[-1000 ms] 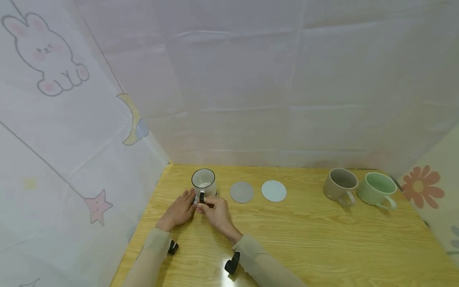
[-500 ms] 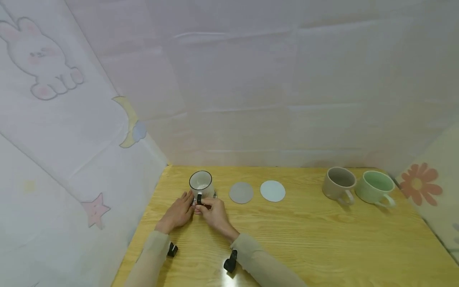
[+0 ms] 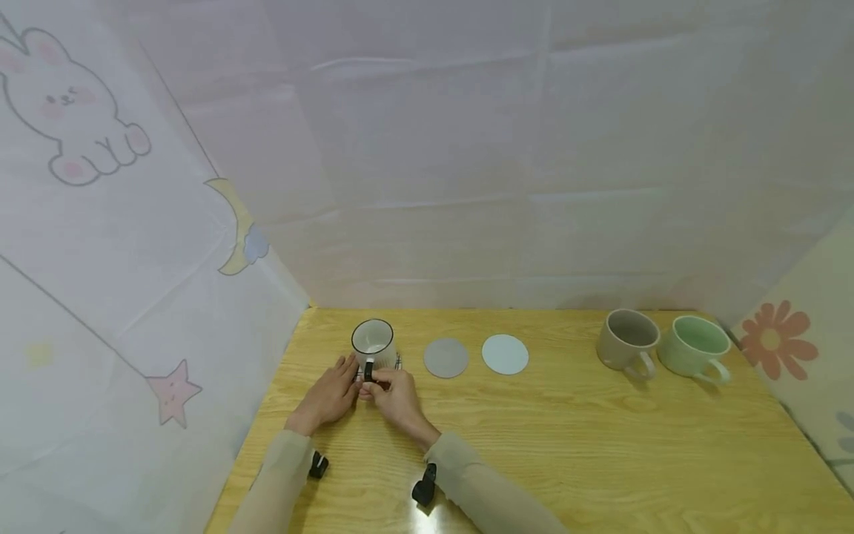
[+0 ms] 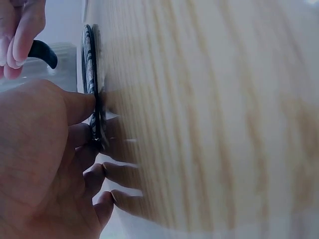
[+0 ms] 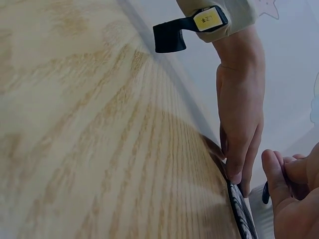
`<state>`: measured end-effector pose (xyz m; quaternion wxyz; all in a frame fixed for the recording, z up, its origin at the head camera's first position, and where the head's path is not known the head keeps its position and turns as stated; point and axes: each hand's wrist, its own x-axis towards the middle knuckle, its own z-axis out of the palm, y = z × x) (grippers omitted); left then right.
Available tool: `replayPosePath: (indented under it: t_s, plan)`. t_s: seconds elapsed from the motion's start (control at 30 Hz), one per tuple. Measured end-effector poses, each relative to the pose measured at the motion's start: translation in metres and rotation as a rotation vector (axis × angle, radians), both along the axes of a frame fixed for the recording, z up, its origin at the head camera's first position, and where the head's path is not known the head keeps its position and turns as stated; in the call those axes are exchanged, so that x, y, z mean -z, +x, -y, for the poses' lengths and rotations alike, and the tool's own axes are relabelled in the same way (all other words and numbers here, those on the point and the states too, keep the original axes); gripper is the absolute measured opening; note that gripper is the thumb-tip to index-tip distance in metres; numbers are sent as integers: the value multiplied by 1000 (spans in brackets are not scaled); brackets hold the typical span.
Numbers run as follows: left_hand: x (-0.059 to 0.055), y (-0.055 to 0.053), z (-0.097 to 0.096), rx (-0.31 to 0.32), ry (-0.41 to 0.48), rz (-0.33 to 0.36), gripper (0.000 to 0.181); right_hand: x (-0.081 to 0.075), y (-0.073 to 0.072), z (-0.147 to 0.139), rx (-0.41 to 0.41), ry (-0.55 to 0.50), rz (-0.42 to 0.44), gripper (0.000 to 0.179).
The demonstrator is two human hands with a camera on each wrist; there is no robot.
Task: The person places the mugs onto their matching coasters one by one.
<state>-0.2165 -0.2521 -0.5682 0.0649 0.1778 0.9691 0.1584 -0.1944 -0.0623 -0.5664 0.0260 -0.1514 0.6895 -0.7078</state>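
Note:
A white mug [image 3: 373,338] with a black rim stands upright at the left back of the table in the head view. My right hand [image 3: 398,400] pinches its black handle [image 3: 369,371] between thumb and fingers. Under the mug lies a black-and-white patterned coaster [image 4: 89,64], mostly hidden from above by the mug and hands. My left hand [image 3: 328,394] lies beside it with fingers extended. In the left wrist view its thumb touches the coaster's edge, while its other fingertips rest on the wood.
Right of the mug lie a grey round coaster [image 3: 446,358] and a pale blue-white one [image 3: 505,354]. A taupe mug [image 3: 627,341] and a mint green mug [image 3: 694,347] stand at the far right. Printed cloth walls [image 3: 427,245] border the wooden table [image 3: 567,437].
Over the first half second, the white mug has shifted slightly left and toward me with my right hand on its handle. Since then, mug and hands look nearly still. The head view drifts a little.

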Motion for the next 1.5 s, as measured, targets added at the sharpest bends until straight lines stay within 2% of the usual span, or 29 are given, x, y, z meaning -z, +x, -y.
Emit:
replayPosePath:
  t_s: [0.3,0.53,0.73,0.93,0.97,1.17,1.33,1.5]
  plan:
    - [1,0,2,0,19,25,58,5,2,2,-17,-46,19,20]
    - [2,-3,4,17,79,8,58,6,1,4,-23,-38,33,22]
    - [5,-6,8,26,136,-20,60,6,1,4,-27,-7,-4,21]
    - [3,-7,8,-6,173,30,60,5,2,5,-26,0,-2,20]
    - [5,-7,10,-2,173,21,59,5,2,5,-25,0,4,21]
    - [1,-5,8,3,202,-1,58,4,5,5,-15,-29,2,23]
    - [-2,-4,7,-4,196,3,57,6,6,6,-6,-35,4,24]
    - [-2,-4,7,-26,169,42,57,4,7,8,-7,-27,14,25]
